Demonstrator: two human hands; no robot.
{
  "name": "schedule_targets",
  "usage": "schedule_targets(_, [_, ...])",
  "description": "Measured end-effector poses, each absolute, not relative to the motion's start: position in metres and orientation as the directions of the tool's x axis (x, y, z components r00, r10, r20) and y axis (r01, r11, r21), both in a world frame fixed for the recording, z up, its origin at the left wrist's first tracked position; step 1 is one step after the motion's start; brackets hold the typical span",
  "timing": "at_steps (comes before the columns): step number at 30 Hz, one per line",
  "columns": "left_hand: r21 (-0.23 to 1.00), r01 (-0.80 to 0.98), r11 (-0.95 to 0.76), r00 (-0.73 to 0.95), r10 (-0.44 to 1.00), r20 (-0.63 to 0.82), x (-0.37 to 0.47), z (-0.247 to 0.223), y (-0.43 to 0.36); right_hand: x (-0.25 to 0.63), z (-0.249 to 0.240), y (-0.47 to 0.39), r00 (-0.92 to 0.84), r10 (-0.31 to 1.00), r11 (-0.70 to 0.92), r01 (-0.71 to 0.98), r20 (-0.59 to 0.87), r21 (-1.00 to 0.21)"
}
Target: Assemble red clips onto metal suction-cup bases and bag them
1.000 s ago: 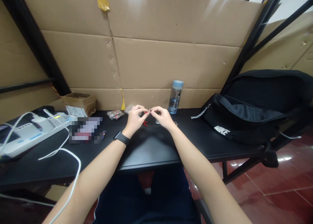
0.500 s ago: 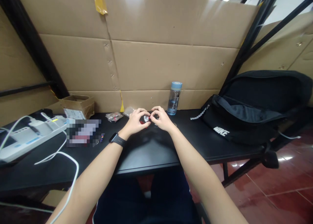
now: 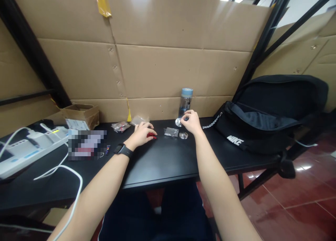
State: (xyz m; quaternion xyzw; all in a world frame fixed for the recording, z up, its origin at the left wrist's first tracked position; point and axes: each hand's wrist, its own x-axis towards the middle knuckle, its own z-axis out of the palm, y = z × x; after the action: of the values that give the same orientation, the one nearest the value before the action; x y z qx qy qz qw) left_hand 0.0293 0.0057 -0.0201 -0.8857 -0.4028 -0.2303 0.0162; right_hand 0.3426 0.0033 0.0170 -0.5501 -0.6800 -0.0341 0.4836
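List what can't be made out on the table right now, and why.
All in the head view:
Red pieces: partly covered by the fingers of the left grip; their number, and whether they are held, can't be told.
Round disc: the right grip covers its edge; face details too small.
Clear packet: contents too small and obscured by glare.
Power strip: cut off by the left edge.
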Motion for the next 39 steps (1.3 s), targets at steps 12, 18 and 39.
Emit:
schedule_targets(12, [0.185, 0.684, -0.706, 0.564, 0.672, 0.48, 0.041, -0.031, 0.006, 0.375, 0.015, 0.002, 0.247, 0.926, -0.066, 0.852, 0.287, -0.519])
schedule_targets(18, [0.343, 0.68, -0.648, 0.409, 0.724, 0.556, 0.047, -0.012, -0.003, 0.373, 0.016, 0.0, 0.293, 0.921, -0.11, 0.828, 0.257, -0.549])
schedule_targets(39, [0.447, 0.622, -0.643, 0.258, 0.707, 0.659, 0.034, 0.0, -0.001, 0.266, 0.018, -0.034, -0.697, 0.641, 0.754, 0.492, 0.321, -0.436])
